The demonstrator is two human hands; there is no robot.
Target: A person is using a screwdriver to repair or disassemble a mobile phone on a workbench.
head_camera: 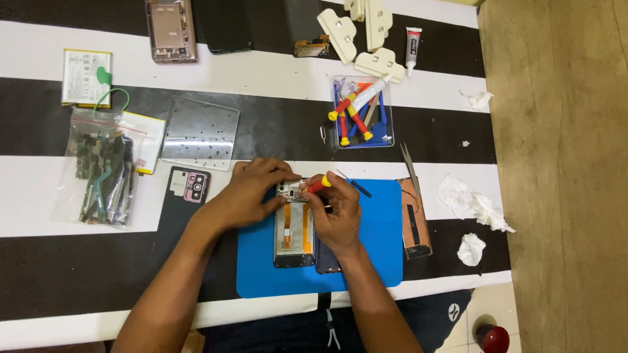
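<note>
so the opened phone [294, 232] lies on the blue mat [379, 248], middle of the striped table [261, 72]. left hand [252, 193] presses down on its top end, fingers curled over the edge. right hand [337, 219] pinches a red screwdriver [315, 186] with a yellow cap, tip down at the phone's top corner.

just one view here, head cam looking almost straight down at the striped surface [261, 137] from fairly close up, hands [294, 199] near centre, bare floor [556, 163] along the right.
</note>
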